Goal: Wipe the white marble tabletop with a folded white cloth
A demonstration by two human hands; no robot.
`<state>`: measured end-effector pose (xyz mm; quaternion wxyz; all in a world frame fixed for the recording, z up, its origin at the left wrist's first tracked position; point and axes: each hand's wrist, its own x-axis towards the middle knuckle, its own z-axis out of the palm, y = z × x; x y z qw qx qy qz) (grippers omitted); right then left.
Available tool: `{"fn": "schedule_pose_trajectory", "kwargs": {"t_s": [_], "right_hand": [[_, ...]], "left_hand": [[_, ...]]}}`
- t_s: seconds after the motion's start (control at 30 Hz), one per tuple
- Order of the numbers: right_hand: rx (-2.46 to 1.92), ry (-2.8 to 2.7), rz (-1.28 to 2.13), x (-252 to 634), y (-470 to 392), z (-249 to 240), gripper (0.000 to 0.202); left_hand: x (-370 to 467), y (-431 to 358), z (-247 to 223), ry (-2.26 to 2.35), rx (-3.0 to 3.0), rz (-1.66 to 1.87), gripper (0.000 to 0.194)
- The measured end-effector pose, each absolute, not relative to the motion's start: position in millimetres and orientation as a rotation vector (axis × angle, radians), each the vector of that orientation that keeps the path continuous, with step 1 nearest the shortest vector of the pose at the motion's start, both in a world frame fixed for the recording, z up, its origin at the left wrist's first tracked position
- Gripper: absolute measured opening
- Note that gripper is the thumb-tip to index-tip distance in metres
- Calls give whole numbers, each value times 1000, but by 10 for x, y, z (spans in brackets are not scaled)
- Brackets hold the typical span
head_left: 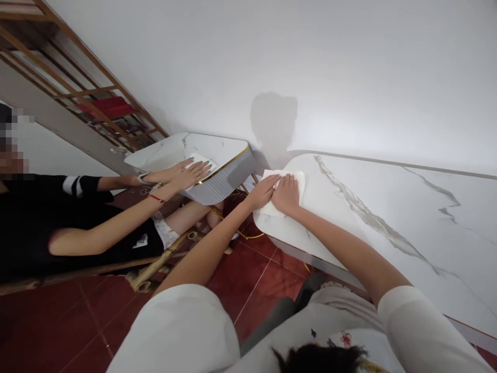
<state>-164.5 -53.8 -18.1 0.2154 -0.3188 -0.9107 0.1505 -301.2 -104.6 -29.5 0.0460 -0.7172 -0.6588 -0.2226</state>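
A white cloth or tissue lies on the rounded left end of a white marble-patterned table. My left hand rests on it, fingers stretched toward the right and meeting the other hand. Beside it, my right hand lies flat on the same cloth with its fingers extended and slightly apart. Both palms face down, so their undersides are hidden.
At the left, a person in black sits on a bamboo chair, both hands flat on a white cloth on a second marble-patterned table. A wooden shelf with red cloth stands behind. A white wall runs along the back.
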Motion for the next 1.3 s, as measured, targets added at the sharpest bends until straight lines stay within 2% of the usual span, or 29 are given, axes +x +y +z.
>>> {"fn": "schedule_pose_trajectory", "kwargs": {"t_s": [0.23, 0.5, 0.77, 1.13, 1.3], "right_hand": [[-826, -2568, 473, -1326, -920, -147, 55], [-764, -2639, 395, -881, -904, -146, 53], [-788, -2617, 305, -655, -380, -148, 49], [-734, -2522, 149, -1108, 475, -155, 35], [-776, -2532, 174, -1365, 834, -156, 37]], "left_hand": [[-2780, -1450, -405, -2032, -2102, -702, 50], [-2274, -1413, -290, -2198, -1999, -585, 45], [-1878, -885, -204, -2175, -1895, -762, 40], [-2347, -27, -223, -2222, -1863, -892, 42], [-2576, 336, -225, -2221, -1859, -897, 40]]}}
